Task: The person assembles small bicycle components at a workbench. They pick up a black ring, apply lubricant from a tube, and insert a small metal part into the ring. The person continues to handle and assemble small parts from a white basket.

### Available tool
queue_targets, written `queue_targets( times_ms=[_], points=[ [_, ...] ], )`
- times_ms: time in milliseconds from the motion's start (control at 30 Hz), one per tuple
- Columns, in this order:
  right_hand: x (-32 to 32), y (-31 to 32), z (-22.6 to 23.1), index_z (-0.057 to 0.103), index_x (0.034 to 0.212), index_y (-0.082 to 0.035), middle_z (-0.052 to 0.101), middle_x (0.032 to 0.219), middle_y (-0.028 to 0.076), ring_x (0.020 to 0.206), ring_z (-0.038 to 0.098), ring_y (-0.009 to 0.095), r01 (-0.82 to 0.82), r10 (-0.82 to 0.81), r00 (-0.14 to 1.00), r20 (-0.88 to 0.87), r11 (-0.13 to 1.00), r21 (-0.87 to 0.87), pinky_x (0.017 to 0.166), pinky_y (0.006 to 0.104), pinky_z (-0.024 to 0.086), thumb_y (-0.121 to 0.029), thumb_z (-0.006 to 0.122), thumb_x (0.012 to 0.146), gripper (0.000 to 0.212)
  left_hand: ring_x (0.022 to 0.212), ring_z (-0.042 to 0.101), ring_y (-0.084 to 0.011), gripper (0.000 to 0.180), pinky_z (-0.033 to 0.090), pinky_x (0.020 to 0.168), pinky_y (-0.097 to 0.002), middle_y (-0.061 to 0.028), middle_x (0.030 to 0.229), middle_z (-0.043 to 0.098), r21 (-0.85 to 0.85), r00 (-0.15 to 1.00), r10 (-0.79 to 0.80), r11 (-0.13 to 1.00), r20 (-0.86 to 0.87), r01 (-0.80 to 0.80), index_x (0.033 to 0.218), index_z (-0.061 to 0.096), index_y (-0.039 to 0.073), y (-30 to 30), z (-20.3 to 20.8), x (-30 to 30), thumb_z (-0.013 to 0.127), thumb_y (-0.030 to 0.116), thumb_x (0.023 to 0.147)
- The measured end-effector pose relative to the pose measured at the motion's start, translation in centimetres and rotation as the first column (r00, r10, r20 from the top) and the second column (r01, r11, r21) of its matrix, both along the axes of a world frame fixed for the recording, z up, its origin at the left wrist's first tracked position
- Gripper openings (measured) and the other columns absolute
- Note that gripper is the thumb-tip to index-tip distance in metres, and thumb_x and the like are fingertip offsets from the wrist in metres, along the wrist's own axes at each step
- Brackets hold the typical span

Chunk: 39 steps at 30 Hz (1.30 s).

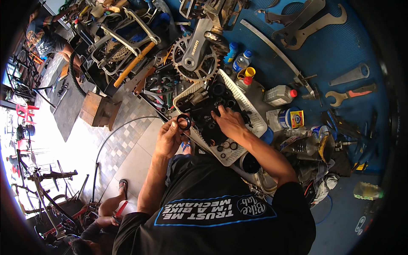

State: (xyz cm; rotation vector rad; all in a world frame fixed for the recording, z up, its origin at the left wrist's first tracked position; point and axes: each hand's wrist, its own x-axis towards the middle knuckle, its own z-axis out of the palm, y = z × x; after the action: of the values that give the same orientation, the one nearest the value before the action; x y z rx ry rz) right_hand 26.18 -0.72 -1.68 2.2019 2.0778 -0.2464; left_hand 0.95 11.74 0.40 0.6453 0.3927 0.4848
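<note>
- The left hand (169,138) is pinched closed on a black ring (188,123), thumb and fingers gripping its left side, with the ring's opening left uncovered.
- That ring sits at the fingertips, beyond the palm and a little to its right; it is held up at the left edge of a white perforated basket (251,107), clear of the parts inside.
- The right hand (230,122) reaches into the basket from the right, its fingers partly bent and somewhat spread over a heap of dark parts (211,126) — whether the fingertips have hold of any piece, I cannot tell.
- The ring lies to the left of the right hand, well apart from it, with part of the heap between them.
- At the basket's near end, below the right hand, several small rings (233,145) lie loose near the rim.
- Beyond the basket's far end is a crank with a toothed chainring (193,55); a wooden handle (134,64) slants to the left of it.
- To the basket's right stand a blue-capped bottle (242,62) and a blue-and-white tub (284,118), with a red-capped bottle (278,96) between — flat wrenches (350,94) lie farther right on a blue surface (340,55).
</note>
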Motion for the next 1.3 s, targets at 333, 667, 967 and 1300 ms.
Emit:
queue_targets(
  times_ms=[333, 667, 967, 1300],
  points=[
    [-0.8, 0.3, -0.4, 0.046, 0.156, -0.007, 0.053, 0.121, 0.018, 0.099, 0.066, 0.034, 0.051, -0.050, 0.998, 0.028, 0.999, -0.017, 0.073, 0.0423, 0.058, 0.000, 0.061, 0.085, 0.073, 0.089, 0.067, -0.0168, 0.053, 0.055, 0.066, -0.0297, -0.0112, 0.115, 0.073, -0.007, 0.999, -0.032, 0.999, 0.002, 0.032, 0.140, 0.058, 0.001, -0.1, 0.1, 0.9, 0.063, 0.039, 0.105],
    [-1.0, -1.0, 1.0, 0.041, 0.158, -0.002, 0.052, 0.120, 0.020, 0.098, 0.067, 0.033, 0.086, -0.089, 0.996, -0.010, 0.984, -0.158, 0.069, 0.0431, 0.058, 0.000, 0.066, 0.083, 0.079, 0.089, 0.067, -0.0166, 0.051, 0.056, 0.066, -0.0301, -0.0112, 0.115, 0.072, -0.006, 0.999, -0.039, 0.999, 0.000, 0.039, 0.140, 0.059, 0.001, -0.3, 0.2, 0.9, 0.063, 0.038, 0.105],
    [-1.1, -1.5, 0.3, 0.038, 0.160, -0.003, 0.053, 0.120, 0.021, 0.089, 0.069, 0.034, 0.075, -0.077, 0.997, -0.015, 0.990, -0.118, 0.069, 0.0433, 0.059, -0.002, 0.066, 0.083, 0.082, 0.089, 0.066, -0.0162, 0.052, 0.056, 0.067, -0.0299, -0.0084, 0.113, 0.073, -0.013, 0.999, -0.039, 0.999, -0.021, 0.039, 0.141, 0.058, 0.001, -0.4, -0.1, 0.6, 0.063, 0.038, 0.105],
    [-1.2, -1.2, -0.2, 0.039, 0.160, -0.006, 0.054, 0.121, 0.021, 0.087, 0.069, 0.033, 0.100, -0.102, 0.995, -0.007, 0.989, -0.106, 0.068, 0.0417, 0.058, -0.001, 0.063, 0.085, 0.079, 0.089, 0.066, -0.0155, 0.056, 0.057, 0.066, -0.0289, -0.0108, 0.115, 0.073, 0.009, 0.999, -0.047, 0.999, -0.005, 0.047, 0.143, 0.057, 0.000, -0.3, 0.2, 0.7, 0.063, 0.040, 0.105]
  ],
)
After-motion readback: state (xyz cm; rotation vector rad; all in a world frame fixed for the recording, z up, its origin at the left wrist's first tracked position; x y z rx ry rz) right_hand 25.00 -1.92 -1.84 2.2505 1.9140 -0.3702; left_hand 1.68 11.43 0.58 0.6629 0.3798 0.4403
